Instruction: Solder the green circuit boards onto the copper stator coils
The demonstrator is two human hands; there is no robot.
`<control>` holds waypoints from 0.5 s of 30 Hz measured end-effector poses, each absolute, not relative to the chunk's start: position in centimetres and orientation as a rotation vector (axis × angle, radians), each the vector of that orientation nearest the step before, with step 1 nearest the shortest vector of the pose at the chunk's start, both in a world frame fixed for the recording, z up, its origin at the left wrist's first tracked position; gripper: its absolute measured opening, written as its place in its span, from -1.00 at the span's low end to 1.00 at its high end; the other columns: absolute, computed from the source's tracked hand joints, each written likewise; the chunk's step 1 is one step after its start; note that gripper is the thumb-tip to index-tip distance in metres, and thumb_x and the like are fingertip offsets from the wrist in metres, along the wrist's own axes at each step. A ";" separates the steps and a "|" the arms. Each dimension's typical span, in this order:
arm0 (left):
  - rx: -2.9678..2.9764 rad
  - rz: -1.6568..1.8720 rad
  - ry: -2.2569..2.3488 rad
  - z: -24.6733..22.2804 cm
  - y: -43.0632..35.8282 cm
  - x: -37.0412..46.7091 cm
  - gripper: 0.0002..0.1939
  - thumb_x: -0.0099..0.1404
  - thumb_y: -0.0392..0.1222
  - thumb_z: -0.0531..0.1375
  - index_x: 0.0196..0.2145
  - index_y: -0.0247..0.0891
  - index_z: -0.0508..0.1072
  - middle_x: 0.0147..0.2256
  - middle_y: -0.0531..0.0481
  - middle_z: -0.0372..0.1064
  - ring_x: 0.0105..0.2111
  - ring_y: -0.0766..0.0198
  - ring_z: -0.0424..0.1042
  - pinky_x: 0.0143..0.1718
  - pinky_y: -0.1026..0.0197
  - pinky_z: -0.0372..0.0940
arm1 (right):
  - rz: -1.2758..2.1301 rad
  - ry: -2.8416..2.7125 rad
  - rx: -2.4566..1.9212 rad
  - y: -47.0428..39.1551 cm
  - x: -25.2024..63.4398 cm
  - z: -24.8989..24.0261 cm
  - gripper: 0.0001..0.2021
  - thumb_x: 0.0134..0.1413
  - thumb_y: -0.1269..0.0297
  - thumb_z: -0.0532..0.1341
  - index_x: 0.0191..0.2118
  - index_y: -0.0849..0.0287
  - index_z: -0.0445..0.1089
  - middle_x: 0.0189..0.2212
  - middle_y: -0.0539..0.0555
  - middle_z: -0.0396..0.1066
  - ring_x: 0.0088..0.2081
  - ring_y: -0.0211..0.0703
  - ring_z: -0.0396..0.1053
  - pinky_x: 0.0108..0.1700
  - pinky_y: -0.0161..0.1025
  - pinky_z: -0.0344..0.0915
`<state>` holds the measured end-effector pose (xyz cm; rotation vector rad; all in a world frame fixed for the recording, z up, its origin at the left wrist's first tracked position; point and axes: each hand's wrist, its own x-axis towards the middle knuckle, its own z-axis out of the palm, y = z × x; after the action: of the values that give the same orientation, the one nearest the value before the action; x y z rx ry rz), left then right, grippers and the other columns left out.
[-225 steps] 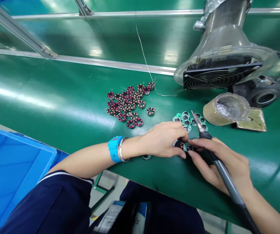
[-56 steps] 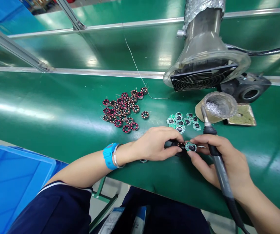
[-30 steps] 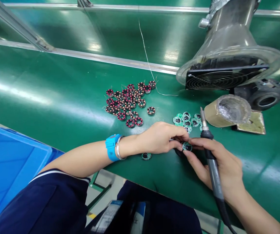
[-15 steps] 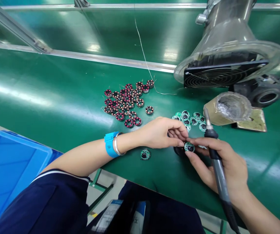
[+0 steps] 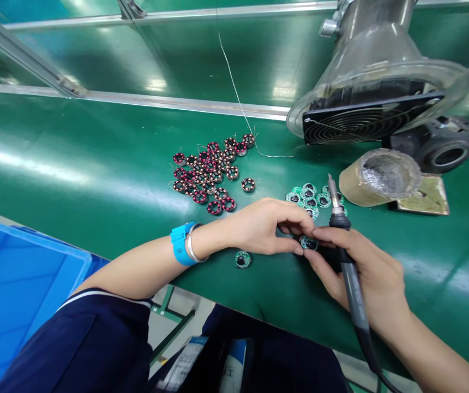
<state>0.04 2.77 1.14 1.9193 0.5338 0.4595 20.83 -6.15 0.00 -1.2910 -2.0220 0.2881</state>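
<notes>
A small round green circuit board (image 5: 308, 243) with a black centre is held between my two hands, a little above the bench. My left hand (image 5: 269, 226) is closed, its thumb and curled fingers at the board's left edge; what else lies under those fingers is hidden. My right hand (image 5: 376, 278) pinches the board's right side with thumb and forefinger. That same hand also carries a soldering iron (image 5: 353, 289), lying across the palm with its metal tip pointing up and away. Another round board (image 5: 243, 259) rests on the bench below my left wrist.
Several wire-wound motor stators (image 5: 208, 174) are heaped mid-bench. Round boards (image 5: 308, 192) lie beyond my hands. A thin solder wire (image 5: 238, 98) hangs down behind the heap. At right stand a cardboard tube (image 5: 359, 183), a sponge stand (image 5: 426, 196) and a fume hood (image 5: 377, 112). A blue bin (image 5: 34, 305) is at left.
Both hands have shifted slightly left with the board, which has tilted so its face shows less. The soldering iron has moved left with my right hand.
</notes>
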 end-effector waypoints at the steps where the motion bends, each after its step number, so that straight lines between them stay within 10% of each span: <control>1: 1.995 0.457 0.514 1.2 2.7 0.0 -0.87 0.24 -0.27 0.32 -0.23 -0.27 0.52 -0.18 -0.06 0.52 -0.17 0.26 0.50 -0.07 0.22 0.40 | 0.285 -2.026 -1.290 -6.1 21.0 0.1 -0.66 0.10 0.33 0.32 0.01 0.02 0.36 -0.23 0.02 0.53 -0.35 -0.19 0.51 -0.31 -0.25 0.46; 15: 2.168 0.495 0.553 0.9 2.1 0.5 -0.86 0.33 -0.34 0.22 -0.36 -0.27 0.57 -0.25 -0.05 0.55 -0.22 0.30 0.53 -0.12 0.33 0.40 | 0.381 -2.117 -1.136 -5.3 22.0 -0.2 -0.65 0.12 0.39 0.30 0.02 0.05 0.36 -0.16 0.06 0.52 -0.24 -0.18 0.54 -0.23 -0.29 0.49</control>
<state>0.51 2.11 0.93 2.1676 0.5534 0.4954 21.98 -5.30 -0.17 -1.1357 -2.1170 0.3814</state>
